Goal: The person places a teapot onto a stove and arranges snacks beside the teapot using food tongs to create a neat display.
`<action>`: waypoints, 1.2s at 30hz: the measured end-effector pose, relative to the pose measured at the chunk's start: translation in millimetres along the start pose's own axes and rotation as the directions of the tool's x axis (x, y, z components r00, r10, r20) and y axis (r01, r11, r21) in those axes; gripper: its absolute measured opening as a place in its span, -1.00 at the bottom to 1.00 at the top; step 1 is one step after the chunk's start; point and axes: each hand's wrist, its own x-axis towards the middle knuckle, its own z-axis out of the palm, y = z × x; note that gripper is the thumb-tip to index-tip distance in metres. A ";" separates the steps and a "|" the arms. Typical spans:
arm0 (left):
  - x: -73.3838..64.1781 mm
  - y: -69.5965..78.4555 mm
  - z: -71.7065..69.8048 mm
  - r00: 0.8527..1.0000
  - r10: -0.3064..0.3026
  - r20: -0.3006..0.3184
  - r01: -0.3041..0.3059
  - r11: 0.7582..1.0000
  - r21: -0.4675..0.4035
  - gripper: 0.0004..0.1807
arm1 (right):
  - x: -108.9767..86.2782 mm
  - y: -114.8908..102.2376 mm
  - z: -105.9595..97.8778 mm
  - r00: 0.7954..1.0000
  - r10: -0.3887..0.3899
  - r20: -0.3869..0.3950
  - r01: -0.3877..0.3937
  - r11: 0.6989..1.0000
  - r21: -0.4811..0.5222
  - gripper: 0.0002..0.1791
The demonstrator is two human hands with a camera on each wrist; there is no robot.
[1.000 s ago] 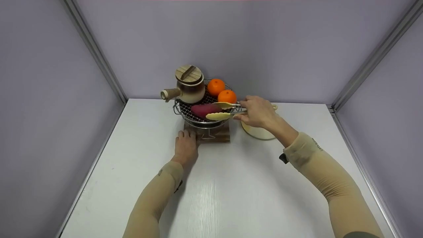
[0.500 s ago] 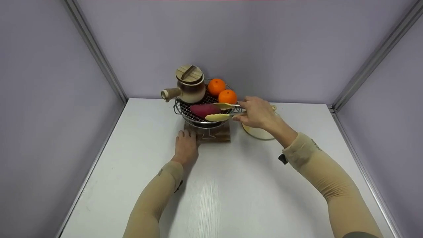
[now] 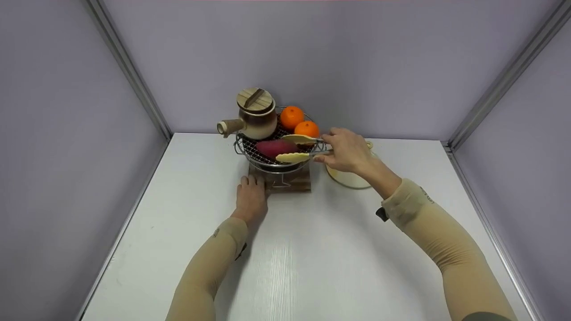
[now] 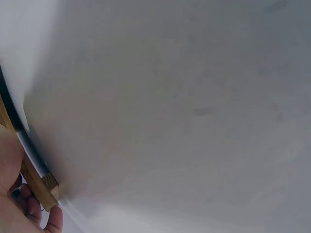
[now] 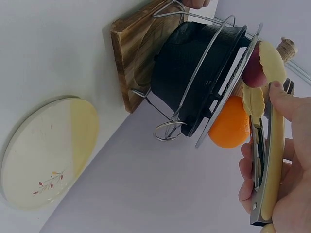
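Several things sit on a round wire mesh rack (image 3: pixel 250 154) over a black stove bowl (image 5: pixel 187 68). My right hand (image 3: pixel 350 151) grips yellow-tipped tongs (image 5: pixel 274 160), whose tips straddle a dark red sweet potato (image 3: pixel 273 148) on the mesh. In the head view the tips look spread, with the upper one above the sweet potato and the lower one at its near right side. Whether both touch it cannot be seen. At the near left corner of the wooden board (image 5: pixel 121 63) under the stove, my left hand (image 3: pixel 252 198) holds the edge with its fingers.
Two oranges (image 3: pixel 292 117) lie at the rack's back right. A clay teapot (image 3: pixel 258 127) with a wooden lid stands at back left, its side handle pointing left. Right of the stove is a cream plate (image 5: pixel 39 150), partly under my right hand. Grey walls enclose the white table (image 3: pixel 312 249).
The upper tong tip has shifted slightly left and up, so the tips look wider apart. The sweet potato has slid slightly left. My left hand stays at the board.
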 end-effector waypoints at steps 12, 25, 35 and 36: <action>1.3 -0.4 0.3 0.999 0.005 0.033 -0.006 0.999 0.035 -0.39 | 0.5 0.9 -3.6 1.000 0.002 -0.027 -0.002 1.000 0.029 -0.14; -1.1 0.8 -2.2 1.000 0.005 -0.003 -0.005 1.000 0.009 -0.40 | -0.3 6.0 -6.3 0.998 -0.003 -0.064 0.008 0.997 0.075 -0.06; -0.6 -0.1 -3.2 1.000 0.010 0.027 -0.011 0.999 0.037 -0.40 | -1.0 9.8 -8.8 0.994 0.016 -0.104 -0.002 0.991 0.132 -0.09; -0.3 -0.2 -2.9 0.999 0.009 0.032 -0.010 0.999 0.036 -0.39 | -1.2 10.3 -9.1 0.994 0.022 -0.104 -0.008 0.990 0.138 -0.08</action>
